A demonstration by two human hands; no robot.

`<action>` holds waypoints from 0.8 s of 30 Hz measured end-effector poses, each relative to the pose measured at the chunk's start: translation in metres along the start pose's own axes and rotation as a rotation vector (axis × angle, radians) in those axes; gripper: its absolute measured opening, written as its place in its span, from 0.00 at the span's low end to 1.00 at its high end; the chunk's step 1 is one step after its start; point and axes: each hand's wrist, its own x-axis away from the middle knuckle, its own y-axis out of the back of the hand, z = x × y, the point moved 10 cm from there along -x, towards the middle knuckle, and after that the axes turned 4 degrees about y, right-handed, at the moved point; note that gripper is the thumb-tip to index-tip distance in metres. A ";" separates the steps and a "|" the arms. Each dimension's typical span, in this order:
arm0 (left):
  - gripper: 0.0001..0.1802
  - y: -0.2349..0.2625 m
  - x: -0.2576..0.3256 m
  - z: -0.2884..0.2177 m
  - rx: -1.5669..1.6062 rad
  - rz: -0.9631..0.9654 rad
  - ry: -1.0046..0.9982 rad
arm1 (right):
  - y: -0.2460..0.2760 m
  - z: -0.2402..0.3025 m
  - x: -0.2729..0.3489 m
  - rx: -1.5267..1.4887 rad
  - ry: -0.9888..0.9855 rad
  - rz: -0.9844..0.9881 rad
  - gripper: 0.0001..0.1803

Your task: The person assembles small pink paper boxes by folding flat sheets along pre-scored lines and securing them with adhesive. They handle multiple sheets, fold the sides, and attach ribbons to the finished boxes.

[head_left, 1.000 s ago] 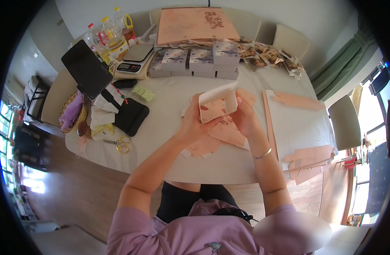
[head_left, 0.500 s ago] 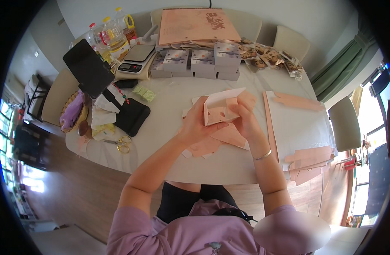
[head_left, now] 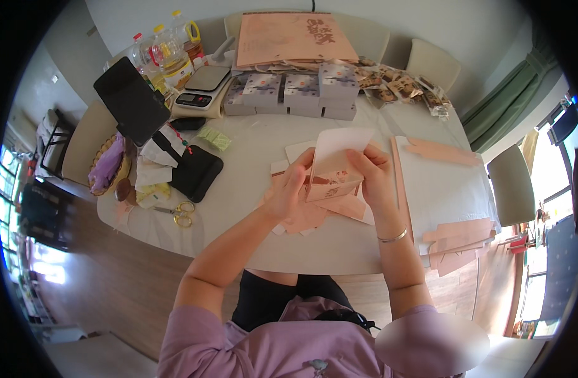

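Two hands hold one small pink box up over the middle of the white counter. The left hand has its grip closed on the box's left side, with the thumb in front and the fingers curled behind. The right hand has its grip closed on the right side in the same way. The box is thin card, pink on the outside and white inside. Its tall white flap stands up, open at the top.

Under the hands lie more flat pink card pieces, spread in a loose pile. On the right is a big white sheet with pink strips along its edges. More pink cut-outs hang close to the counter's right edge.

At the far side sits a row of grey boxes, with a big flat pink carton behind them. A kitchen scale and oil bottles stand at the far left. A black tablet leans there too. A black pouch and yellow scissors lie on the left side.

The counter is round at the edge. There is bare white room between the black pouch and the hands, and also along the near edge.
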 end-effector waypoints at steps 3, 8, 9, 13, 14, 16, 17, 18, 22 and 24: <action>0.34 0.004 0.001 0.008 -0.045 -0.070 0.224 | 0.001 0.002 0.002 0.068 -0.053 -0.013 0.08; 0.26 0.016 0.005 0.041 0.190 -0.156 0.556 | 0.012 -0.023 -0.002 0.230 -0.211 0.157 0.06; 0.24 0.019 0.008 0.049 0.218 -0.179 0.609 | 0.012 -0.026 -0.002 0.220 -0.236 0.153 0.06; 0.23 0.020 0.009 0.056 0.286 -0.216 0.644 | 0.009 -0.033 0.000 0.200 -0.322 0.138 0.07; 0.23 0.016 0.010 0.051 0.311 -0.202 0.651 | 0.009 -0.033 0.001 0.200 -0.339 0.138 0.07; 0.23 0.014 0.011 0.053 0.350 -0.191 0.679 | 0.015 -0.040 0.000 0.246 -0.387 0.168 0.08; 0.22 0.016 0.013 0.058 0.365 -0.196 0.699 | 0.017 -0.044 0.001 0.270 -0.411 0.184 0.09; 0.22 0.016 0.014 0.061 0.380 -0.201 0.719 | 0.018 -0.045 0.002 0.287 -0.428 0.195 0.09; 0.19 0.034 0.004 0.047 0.142 -0.280 0.559 | 0.012 -0.048 0.005 0.253 -0.487 0.245 0.11; 0.18 0.046 -0.005 0.029 -0.022 -0.307 0.309 | 0.006 -0.048 0.009 0.222 -0.501 0.282 0.12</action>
